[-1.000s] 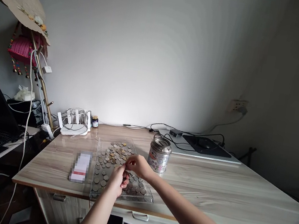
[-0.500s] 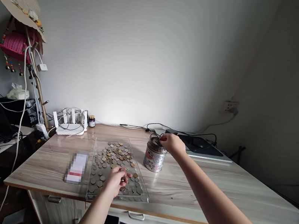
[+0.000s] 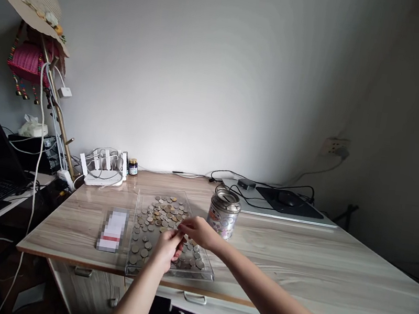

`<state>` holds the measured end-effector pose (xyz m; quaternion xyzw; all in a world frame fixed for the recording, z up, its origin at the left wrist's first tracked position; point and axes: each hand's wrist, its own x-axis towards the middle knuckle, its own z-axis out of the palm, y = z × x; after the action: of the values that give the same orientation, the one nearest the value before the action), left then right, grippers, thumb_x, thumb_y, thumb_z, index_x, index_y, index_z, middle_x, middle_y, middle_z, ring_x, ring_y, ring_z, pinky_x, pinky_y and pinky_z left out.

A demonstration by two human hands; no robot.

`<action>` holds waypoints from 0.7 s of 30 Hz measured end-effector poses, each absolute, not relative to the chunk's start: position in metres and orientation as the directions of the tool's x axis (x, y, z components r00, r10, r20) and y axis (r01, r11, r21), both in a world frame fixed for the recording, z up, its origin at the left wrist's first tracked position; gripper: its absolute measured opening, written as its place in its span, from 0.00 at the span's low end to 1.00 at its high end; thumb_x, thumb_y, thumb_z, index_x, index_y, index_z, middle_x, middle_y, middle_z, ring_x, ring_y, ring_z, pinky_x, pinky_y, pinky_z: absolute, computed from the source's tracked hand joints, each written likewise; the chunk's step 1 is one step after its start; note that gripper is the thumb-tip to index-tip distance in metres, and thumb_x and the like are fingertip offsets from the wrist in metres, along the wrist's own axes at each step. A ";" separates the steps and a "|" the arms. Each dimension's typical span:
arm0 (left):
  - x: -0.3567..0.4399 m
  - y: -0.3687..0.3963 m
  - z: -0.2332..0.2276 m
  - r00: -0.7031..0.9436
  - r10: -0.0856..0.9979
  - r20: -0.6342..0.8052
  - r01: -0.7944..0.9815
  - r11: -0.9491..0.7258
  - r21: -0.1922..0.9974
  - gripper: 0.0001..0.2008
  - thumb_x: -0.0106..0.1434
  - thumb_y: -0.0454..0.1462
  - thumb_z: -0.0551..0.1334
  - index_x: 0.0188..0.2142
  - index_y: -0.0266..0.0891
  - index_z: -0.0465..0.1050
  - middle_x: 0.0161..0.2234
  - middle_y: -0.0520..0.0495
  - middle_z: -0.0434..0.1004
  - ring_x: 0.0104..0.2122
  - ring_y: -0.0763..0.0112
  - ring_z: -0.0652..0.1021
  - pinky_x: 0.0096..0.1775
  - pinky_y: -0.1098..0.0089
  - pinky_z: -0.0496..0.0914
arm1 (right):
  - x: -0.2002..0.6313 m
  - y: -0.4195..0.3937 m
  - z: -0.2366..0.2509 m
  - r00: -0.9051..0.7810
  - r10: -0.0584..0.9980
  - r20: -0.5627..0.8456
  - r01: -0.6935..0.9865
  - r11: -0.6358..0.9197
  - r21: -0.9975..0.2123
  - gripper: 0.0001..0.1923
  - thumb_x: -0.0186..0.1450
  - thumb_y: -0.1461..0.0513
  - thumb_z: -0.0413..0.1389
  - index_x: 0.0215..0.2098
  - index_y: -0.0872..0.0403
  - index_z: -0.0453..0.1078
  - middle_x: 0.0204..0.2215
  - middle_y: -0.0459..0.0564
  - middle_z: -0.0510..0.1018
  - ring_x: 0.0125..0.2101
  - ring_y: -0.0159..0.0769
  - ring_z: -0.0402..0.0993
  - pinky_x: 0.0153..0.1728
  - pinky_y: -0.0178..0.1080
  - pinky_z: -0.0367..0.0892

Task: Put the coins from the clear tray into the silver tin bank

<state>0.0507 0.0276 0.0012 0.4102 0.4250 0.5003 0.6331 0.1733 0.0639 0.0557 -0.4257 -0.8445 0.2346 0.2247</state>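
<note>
Over a clear plastic tray (image 3: 130,269) strewn with many silver and yellowish coins (image 3: 163,217), my two hands meet. My left hand (image 3: 166,250) is closed, its fingers curled around what look like coins, mostly hidden. The pinched fingertips of my right hand (image 3: 198,231) touch the thumb side of the left; whatever is between them is too small to make out. Just behind the right wrist stands a round metal tin (image 3: 223,215) with a printed floral side, a slotted lid and a wire handle, partly covered by that wrist.
Left of the tray lies a blurred-out flat phone-like object (image 3: 113,230). A white router (image 3: 105,176) and a small dark jar (image 3: 133,167) stand at the back left. A mouse (image 3: 285,199) rests on a dark pad at the back right, among black cables.
My right hand has left the tin's lid and come down leftward to my left hand. My left hand stays closed over the tray. The whole view has shifted slightly.
</note>
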 end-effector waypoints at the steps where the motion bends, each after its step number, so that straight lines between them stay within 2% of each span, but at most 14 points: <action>1: 0.051 0.027 0.001 0.149 0.981 -0.128 -0.274 0.165 0.948 0.19 0.45 0.50 0.62 0.23 0.35 0.63 0.14 0.58 0.60 0.09 0.87 0.56 0.14 0.78 0.40 | 0.171 0.065 0.053 -0.527 0.834 0.162 0.611 0.504 -0.611 0.12 0.56 0.60 0.49 0.27 0.57 0.73 0.21 0.48 0.76 0.23 0.31 0.70 0.23 0.31 0.62; 5: 0.052 0.026 0.001 0.173 0.974 -0.145 -0.242 0.185 0.953 0.17 0.43 0.46 0.64 0.23 0.36 0.61 0.14 0.57 0.62 0.10 0.85 0.58 0.14 0.78 0.42 | 0.178 0.075 0.055 -0.497 0.861 0.109 0.618 0.439 -0.652 0.08 0.49 0.65 0.53 0.24 0.57 0.74 0.21 0.48 0.76 0.23 0.31 0.71 0.22 0.29 0.62; 9: 0.053 0.027 0.000 0.107 0.983 -0.149 -0.221 0.169 0.960 0.16 0.42 0.43 0.65 0.23 0.37 0.61 0.13 0.57 0.63 0.10 0.85 0.58 0.15 0.79 0.43 | 0.186 0.074 0.060 -0.604 0.791 -0.094 0.594 0.368 -0.715 0.07 0.48 0.61 0.56 0.23 0.57 0.73 0.17 0.46 0.74 0.19 0.30 0.69 0.17 0.29 0.60; 11: 0.053 0.027 -0.001 0.110 0.983 -0.146 -0.226 0.168 0.960 0.15 0.41 0.41 0.66 0.23 0.36 0.62 0.13 0.56 0.63 0.10 0.85 0.58 0.15 0.79 0.43 | 0.186 0.070 0.061 -0.606 0.788 -0.112 0.594 0.353 -0.723 0.08 0.48 0.60 0.56 0.21 0.57 0.73 0.16 0.46 0.74 0.19 0.30 0.69 0.18 0.29 0.61; 13: 0.053 0.027 -0.001 0.142 0.979 -0.147 -0.232 0.177 0.956 0.14 0.41 0.40 0.66 0.23 0.35 0.63 0.13 0.55 0.65 0.11 0.85 0.58 0.15 0.78 0.43 | 0.187 0.068 0.065 -0.555 0.831 -0.036 0.623 0.387 -0.679 0.08 0.49 0.61 0.55 0.21 0.57 0.73 0.17 0.47 0.74 0.19 0.30 0.69 0.19 0.29 0.62; 16: 0.051 0.027 -0.002 0.173 0.972 -0.158 -0.267 0.201 0.943 0.11 0.43 0.39 0.64 0.23 0.33 0.66 0.15 0.51 0.68 0.12 0.84 0.60 0.15 0.78 0.45 | 0.200 0.074 0.084 -0.375 0.905 0.203 0.702 0.420 -0.576 0.09 0.52 0.60 0.52 0.24 0.55 0.73 0.23 0.47 0.76 0.23 0.30 0.70 0.24 0.30 0.62; 19: 0.048 0.028 -0.002 0.152 0.973 -0.171 -0.332 0.213 0.919 0.10 0.47 0.39 0.61 0.26 0.32 0.68 0.18 0.48 0.70 0.14 0.82 0.64 0.15 0.78 0.48 | 0.228 0.093 0.108 -0.031 0.921 0.387 0.852 0.227 -0.472 0.11 0.54 0.57 0.50 0.29 0.52 0.73 0.28 0.48 0.77 0.28 0.33 0.70 0.25 0.32 0.61; 21: 0.046 0.028 -0.001 0.140 0.973 -0.183 -0.338 0.221 0.915 0.10 0.48 0.38 0.60 0.28 0.32 0.69 0.19 0.47 0.71 0.15 0.81 0.66 0.16 0.78 0.51 | 0.247 0.108 0.117 0.131 0.913 0.385 0.916 0.037 -0.400 0.11 0.53 0.57 0.51 0.29 0.52 0.73 0.29 0.49 0.76 0.29 0.35 0.70 0.24 0.32 0.60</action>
<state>0.0462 0.0280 -0.0013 0.3738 0.4246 0.4997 0.6560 0.2472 0.1078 0.1170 -0.6937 -0.6591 -0.0019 0.2904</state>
